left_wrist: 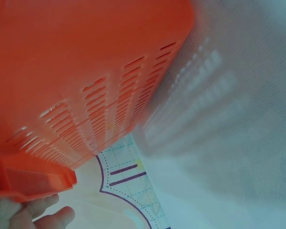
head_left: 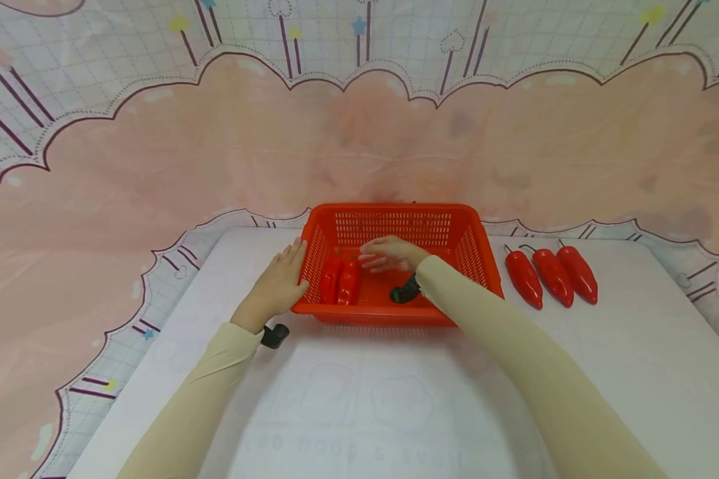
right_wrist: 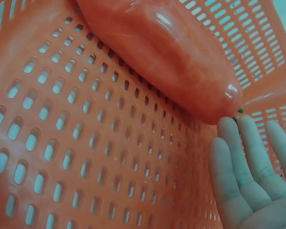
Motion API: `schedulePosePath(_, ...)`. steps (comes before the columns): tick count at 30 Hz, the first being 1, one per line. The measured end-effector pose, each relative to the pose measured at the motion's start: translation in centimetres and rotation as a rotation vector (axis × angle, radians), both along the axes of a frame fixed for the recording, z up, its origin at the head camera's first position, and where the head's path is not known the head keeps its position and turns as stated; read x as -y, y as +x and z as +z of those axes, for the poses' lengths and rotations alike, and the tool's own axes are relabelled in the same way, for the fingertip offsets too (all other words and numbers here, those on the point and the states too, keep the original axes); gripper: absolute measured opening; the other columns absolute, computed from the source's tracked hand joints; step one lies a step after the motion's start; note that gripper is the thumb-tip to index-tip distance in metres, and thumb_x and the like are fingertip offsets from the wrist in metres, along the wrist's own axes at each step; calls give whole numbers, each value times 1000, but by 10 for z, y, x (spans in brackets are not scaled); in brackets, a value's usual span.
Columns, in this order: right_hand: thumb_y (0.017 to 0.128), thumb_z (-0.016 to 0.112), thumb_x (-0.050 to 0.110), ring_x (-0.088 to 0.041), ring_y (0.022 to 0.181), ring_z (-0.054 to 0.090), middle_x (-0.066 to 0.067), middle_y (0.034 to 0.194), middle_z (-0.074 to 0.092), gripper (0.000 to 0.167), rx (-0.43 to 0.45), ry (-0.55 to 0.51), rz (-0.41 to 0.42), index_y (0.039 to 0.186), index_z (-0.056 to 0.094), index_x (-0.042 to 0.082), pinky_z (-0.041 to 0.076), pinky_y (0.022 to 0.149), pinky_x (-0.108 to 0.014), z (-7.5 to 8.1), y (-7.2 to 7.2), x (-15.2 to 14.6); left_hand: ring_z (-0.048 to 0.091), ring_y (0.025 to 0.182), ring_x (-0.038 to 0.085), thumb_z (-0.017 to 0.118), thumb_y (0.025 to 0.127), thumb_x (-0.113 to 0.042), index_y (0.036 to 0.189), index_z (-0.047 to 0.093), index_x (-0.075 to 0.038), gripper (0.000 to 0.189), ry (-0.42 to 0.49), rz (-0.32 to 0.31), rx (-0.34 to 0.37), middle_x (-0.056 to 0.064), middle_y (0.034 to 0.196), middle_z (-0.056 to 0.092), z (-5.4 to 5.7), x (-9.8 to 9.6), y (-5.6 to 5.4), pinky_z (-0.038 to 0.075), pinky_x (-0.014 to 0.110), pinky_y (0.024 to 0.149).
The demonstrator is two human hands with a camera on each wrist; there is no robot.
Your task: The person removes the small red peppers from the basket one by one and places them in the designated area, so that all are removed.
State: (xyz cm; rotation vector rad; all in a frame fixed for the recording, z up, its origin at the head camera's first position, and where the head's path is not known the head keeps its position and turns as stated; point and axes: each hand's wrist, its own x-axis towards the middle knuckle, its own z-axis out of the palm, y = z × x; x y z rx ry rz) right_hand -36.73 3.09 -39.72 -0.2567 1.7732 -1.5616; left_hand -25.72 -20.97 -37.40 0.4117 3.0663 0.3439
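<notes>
Right wrist view, red pepper (right_wrist: 162,55), just beside fingertips (right_wrist: 227,128)

The perforated basket (head_left: 365,313) looks like smooth plastic. The peppers (head_left: 552,277) are glossy and smooth. The backdrop (head_left: 365,153) appears matt printed cloth, the sleeves (head_left: 509,346) matt fabric, the surface (head_left: 359,412) finely textured.

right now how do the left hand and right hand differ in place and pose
The left hand is outside the basket, at its left rim; the right hand is inside. The left hand's fingers point forward; the right hand's point left, toward the nearer pepper. Both have mostly straight fingers.
</notes>
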Motion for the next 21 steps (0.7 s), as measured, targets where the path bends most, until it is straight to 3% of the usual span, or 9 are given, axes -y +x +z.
schedulePosePath(10, 99, 45, 18, -35, 132, 43, -20, 145, 42, 44, 43, 26, -33, 138, 42, -3, 37, 109, -44, -8, -2, 1, 18, 142, 43, 45, 89, -21, 149, 10, 5, 74, 4, -2, -6, 23, 156, 10, 1, 0, 1, 16, 54, 117)
schedulePosePath(21, 98, 47, 17, -33, 134, 41, -14, 148, 39, 45, 65, 53, 37, 139, 42, 0, 36, 110, -44, -6, 2, 4, 17, 143, 42, 47, 88, -21, 149, 10, 4, 75, 9, 13, 0, 22, 157, 9, -1, 0, 1, 15, 54, 117)
